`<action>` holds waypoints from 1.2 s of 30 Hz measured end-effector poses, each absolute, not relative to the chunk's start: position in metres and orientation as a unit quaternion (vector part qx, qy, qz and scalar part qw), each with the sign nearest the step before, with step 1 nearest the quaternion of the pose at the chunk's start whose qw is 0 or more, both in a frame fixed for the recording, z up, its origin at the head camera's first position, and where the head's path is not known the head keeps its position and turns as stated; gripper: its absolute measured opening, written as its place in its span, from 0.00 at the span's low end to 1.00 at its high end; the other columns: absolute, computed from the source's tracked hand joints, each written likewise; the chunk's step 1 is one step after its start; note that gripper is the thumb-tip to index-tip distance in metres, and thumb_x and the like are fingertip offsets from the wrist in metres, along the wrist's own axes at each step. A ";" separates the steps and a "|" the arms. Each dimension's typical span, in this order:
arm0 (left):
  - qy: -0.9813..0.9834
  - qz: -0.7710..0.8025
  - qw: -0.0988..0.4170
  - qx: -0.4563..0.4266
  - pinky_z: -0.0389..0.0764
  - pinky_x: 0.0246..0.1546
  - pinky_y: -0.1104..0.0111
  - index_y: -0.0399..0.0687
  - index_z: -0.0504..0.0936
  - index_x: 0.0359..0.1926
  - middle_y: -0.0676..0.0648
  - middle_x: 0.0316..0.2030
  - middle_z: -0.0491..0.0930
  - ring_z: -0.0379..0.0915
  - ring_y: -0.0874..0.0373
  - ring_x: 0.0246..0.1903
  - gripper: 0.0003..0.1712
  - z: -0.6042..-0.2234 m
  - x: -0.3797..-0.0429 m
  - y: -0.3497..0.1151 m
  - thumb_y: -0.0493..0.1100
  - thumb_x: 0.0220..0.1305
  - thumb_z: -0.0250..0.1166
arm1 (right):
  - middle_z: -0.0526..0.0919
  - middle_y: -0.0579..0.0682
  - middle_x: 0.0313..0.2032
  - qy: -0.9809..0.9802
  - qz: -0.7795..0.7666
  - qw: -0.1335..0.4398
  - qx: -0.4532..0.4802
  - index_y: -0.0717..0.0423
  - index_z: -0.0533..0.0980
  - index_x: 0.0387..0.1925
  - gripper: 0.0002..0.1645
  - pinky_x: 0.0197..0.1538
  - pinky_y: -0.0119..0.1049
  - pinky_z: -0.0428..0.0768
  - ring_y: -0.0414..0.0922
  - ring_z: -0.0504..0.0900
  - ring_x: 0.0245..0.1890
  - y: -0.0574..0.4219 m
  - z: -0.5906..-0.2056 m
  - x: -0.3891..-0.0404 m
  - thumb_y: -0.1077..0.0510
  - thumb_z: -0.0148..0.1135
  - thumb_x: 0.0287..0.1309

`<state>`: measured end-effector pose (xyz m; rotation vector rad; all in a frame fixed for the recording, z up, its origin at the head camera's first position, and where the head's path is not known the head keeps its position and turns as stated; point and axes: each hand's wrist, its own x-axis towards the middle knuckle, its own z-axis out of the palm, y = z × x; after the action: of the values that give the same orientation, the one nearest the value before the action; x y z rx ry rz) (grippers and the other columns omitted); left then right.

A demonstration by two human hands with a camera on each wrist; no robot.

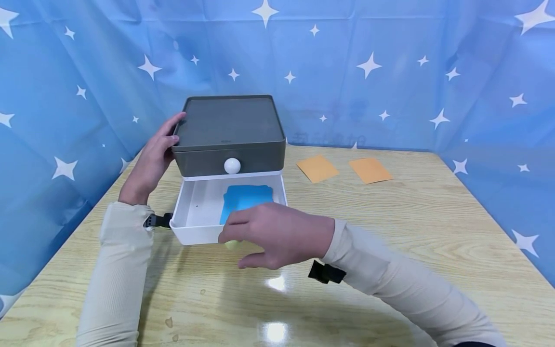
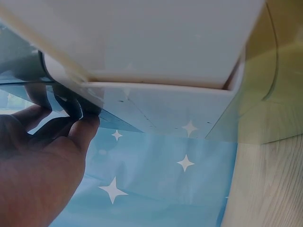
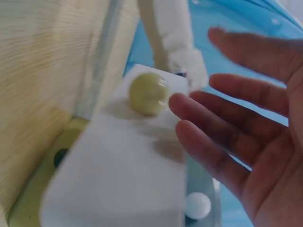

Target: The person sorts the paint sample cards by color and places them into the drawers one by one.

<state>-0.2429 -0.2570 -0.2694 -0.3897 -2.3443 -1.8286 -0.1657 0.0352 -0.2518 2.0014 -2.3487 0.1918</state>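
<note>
A two-tier drawer box stands on the table, with a grey lid (image 1: pixel 230 120) and a grey upper drawer with a white knob (image 1: pixel 232 166). Its white lower drawer (image 1: pixel 195 235) is pulled out, and a flat blue piece (image 1: pixel 247 195) lies inside. My left hand (image 1: pixel 151 161) rests against the box's left side, fingertips at the lid's rim. In front of the lower drawer hovers my right hand (image 1: pixel 277 233), fingers apart and loosely bent. A yellow-green round knob (image 3: pixel 148 93) on the drawer front is close to its fingertips, with a gap between.
Two orange paper squares, a left one (image 1: pixel 318 168) and a right one (image 1: pixel 370 170), lie on the wood-grain table (image 1: pixel 412 221) right of the box. A blue star-patterned cloth (image 1: pixel 329 62) hangs behind and along both sides.
</note>
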 end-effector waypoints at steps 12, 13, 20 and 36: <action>-0.786 -0.600 0.075 -0.128 0.45 0.77 0.43 0.65 0.51 0.80 0.52 0.81 0.39 0.40 0.44 0.78 0.32 -0.270 -0.242 -0.256 0.49 0.76 0.35 | 0.80 0.42 0.33 -0.700 -0.060 0.342 0.624 0.50 0.78 0.32 0.08 0.25 0.25 0.68 0.34 0.77 0.28 0.025 -0.296 -0.156 0.64 0.59 0.64; -0.784 -0.603 0.076 -0.129 0.45 0.77 0.43 0.64 0.51 0.80 0.51 0.81 0.39 0.40 0.44 0.78 0.33 -0.270 -0.243 -0.256 0.48 0.76 0.35 | 0.79 0.42 0.32 -0.696 -0.067 0.354 0.621 0.50 0.78 0.31 0.08 0.25 0.25 0.66 0.34 0.77 0.29 0.024 -0.298 -0.156 0.65 0.58 0.64; -0.782 -0.605 0.069 -0.132 0.44 0.78 0.43 0.63 0.49 0.80 0.52 0.81 0.37 0.38 0.45 0.78 0.33 -0.271 -0.243 -0.257 0.47 0.77 0.34 | 0.80 0.42 0.32 -0.686 -0.067 0.390 0.611 0.50 0.77 0.30 0.08 0.25 0.24 0.68 0.34 0.80 0.31 0.021 -0.305 -0.157 0.64 0.58 0.65; -0.781 -0.607 0.069 -0.129 0.44 0.77 0.43 0.63 0.50 0.80 0.51 0.81 0.38 0.39 0.44 0.78 0.33 -0.269 -0.242 -0.256 0.47 0.76 0.34 | 0.86 0.43 0.38 -0.705 -0.031 0.372 0.603 0.51 0.81 0.35 0.01 0.32 0.25 0.80 0.36 0.88 0.39 0.021 -0.307 -0.175 0.58 0.67 0.62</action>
<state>-0.2425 -0.2561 -0.2691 -0.3898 -2.3514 -1.8282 -0.1748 0.0210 -0.3071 1.5456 -1.8067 -0.0794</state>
